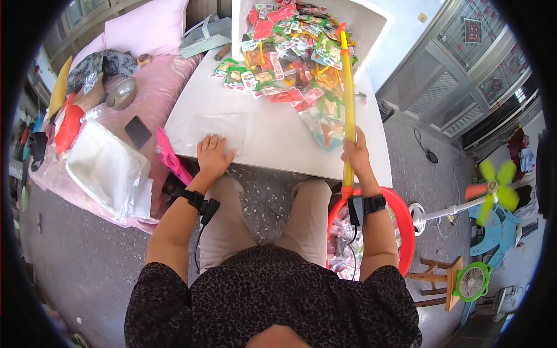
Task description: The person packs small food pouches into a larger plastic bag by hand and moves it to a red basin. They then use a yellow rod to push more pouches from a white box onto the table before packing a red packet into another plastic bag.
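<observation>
My left hand point(214, 155) lies flat with its fingers stretched at the table's front edge, on the corner of a clear plastic bag point(232, 130). My right hand point(358, 155) is wrapped round the lower part of a long yellow rod point(348, 87) with orange-red ends. The rod slants up and away over the right side of the white table point(267, 156). Beside it lies a clear bag point(328, 124) with some packets inside. Farther back, a heap of small green, red and clear snack packets point(290, 64) spills from a white foam box point(371, 20).
A red tub point(406, 226) full of packets stands by my right leg. Right of it are a white-stemmed fan point(493, 188), a wooden stool point(444, 278) and a small green fan point(473, 281). At left, a pink bed point(174, 75) holds a white plastic-lined tray point(107, 165).
</observation>
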